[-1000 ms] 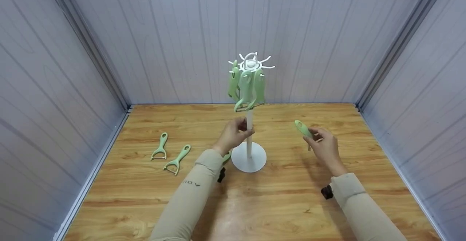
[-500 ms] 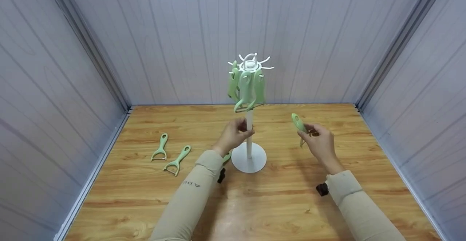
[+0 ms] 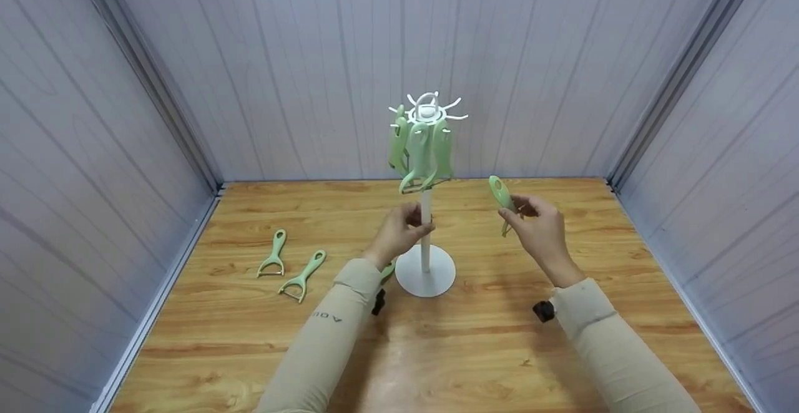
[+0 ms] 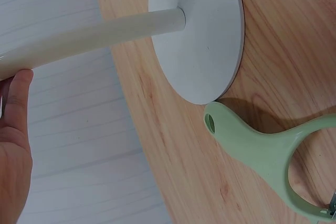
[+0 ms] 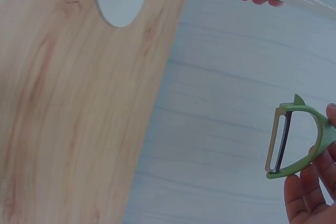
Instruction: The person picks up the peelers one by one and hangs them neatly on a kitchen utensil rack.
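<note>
A white stand [image 3: 426, 251] with a round base and a ring of hooks at its top stands upright on the table. My left hand [image 3: 397, 233] grips its pole around mid-height. Several green peelers [image 3: 419, 154] hang from the hooks on the near and left sides. To the right of the stand, my right hand [image 3: 542, 231] pinches another green peeler [image 3: 500, 192] above the table, its holed handle end pointing up. In the right wrist view the blade of that held peeler [image 5: 279, 140] shows below the fingers.
Two peelers, one farther [image 3: 274, 254] and one nearer [image 3: 304, 277], lie on the wooden table [image 3: 474, 350] to the left. Another peeler [image 4: 257, 148] lies beside the base, mostly behind my left wrist in the head view. Panel walls [image 3: 299, 76] enclose the back and sides.
My right hand has moved up and to the left with the peeler, closer to the stand. My left hand stays on the pole, and the hanging peelers keep their places.
</note>
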Available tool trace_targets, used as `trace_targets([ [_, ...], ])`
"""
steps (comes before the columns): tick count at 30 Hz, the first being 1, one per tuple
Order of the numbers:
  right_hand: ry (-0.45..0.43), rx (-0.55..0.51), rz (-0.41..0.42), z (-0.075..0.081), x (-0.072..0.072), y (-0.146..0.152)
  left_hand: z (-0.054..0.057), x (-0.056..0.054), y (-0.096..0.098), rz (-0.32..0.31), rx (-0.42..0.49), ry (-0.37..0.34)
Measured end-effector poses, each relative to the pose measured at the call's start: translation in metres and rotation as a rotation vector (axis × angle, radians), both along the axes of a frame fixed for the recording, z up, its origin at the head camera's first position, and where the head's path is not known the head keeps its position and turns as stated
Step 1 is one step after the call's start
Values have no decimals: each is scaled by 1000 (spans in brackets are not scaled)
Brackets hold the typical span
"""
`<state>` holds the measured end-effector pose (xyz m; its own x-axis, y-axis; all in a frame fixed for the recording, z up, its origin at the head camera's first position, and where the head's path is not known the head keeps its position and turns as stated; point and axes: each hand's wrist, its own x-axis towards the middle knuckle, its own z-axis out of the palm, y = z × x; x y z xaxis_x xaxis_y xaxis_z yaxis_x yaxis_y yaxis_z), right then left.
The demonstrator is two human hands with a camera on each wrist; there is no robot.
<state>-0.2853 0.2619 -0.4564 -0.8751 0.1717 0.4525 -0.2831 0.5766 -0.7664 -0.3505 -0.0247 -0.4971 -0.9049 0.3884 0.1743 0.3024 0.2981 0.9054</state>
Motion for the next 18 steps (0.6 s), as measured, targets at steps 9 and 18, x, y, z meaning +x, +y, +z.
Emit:
trace_targets([
  [9,110,-21,24,21,0,-11,0,1,0,-9,-1,26],
  [18,185,-31,53,49,0,-23,-1,1,0,-2,12,25],
])
